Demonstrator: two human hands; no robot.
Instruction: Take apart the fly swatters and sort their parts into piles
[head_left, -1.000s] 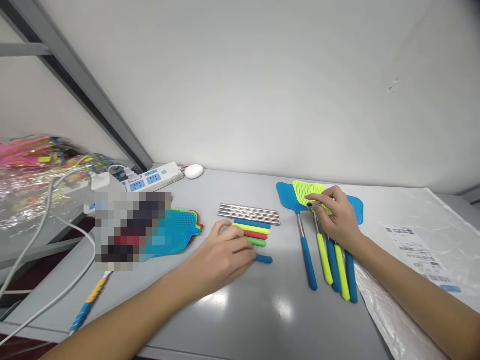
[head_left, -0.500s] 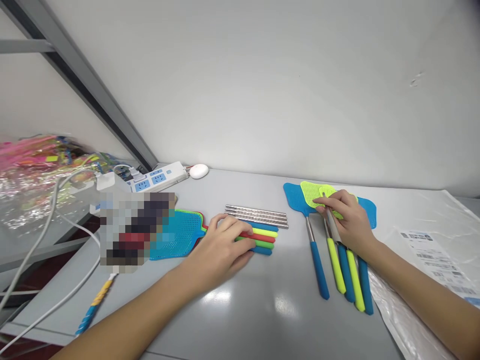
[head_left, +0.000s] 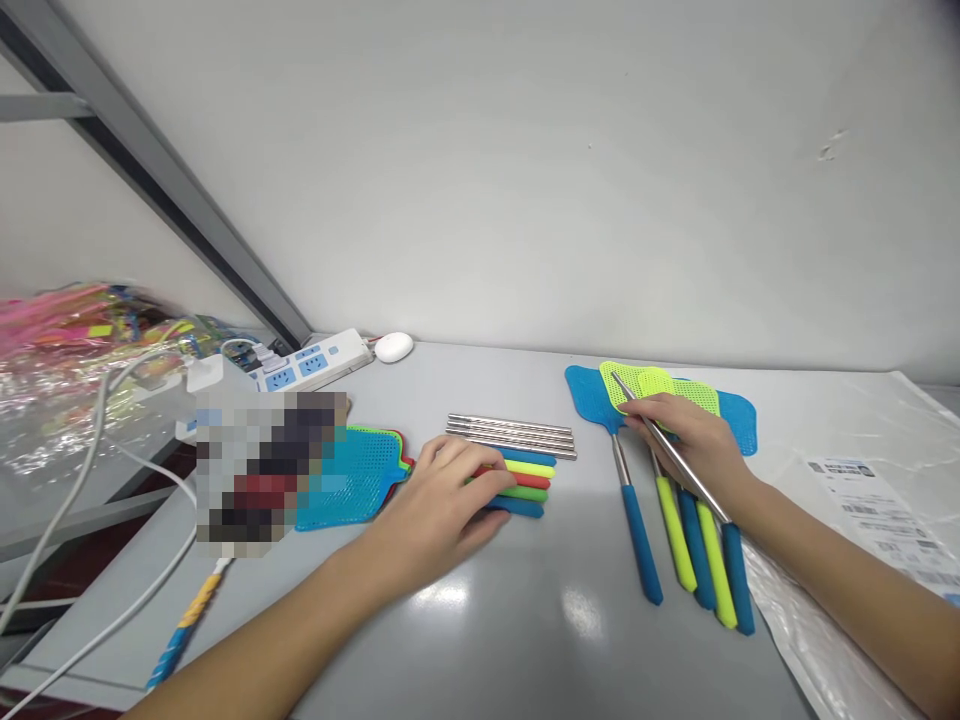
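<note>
My right hand (head_left: 694, 440) is closed on a slim metal rod (head_left: 667, 445), which slants above the fly swatters on the right. Beneath it, blue and yellow-green swatter heads (head_left: 589, 398) overlap in a row, and several blue and yellow-green grips (head_left: 640, 545) point toward me. My left hand (head_left: 450, 500) curls over a row of blue, yellow, red and green handles (head_left: 529, 480), thumb on the near side and fingers on top. Just behind those handles lie several metal rods (head_left: 517, 437), side by side. Left of that hand rests a stack of swatter heads with a blue one (head_left: 360, 475) uppermost.
A power strip (head_left: 315, 360) with plugs and white cables stands at the back left, beside a white oval object (head_left: 394, 347). Clear bags of colourful items (head_left: 90, 360) fill the far left. A plastic mailer with a label (head_left: 885, 520) covers the right side.
The metal rod in my right hand has swung from steep and blurred to a longer diagonal, its tip further left over the yellow-green swatter head. My left hand stays nearly in place at the handles.
</note>
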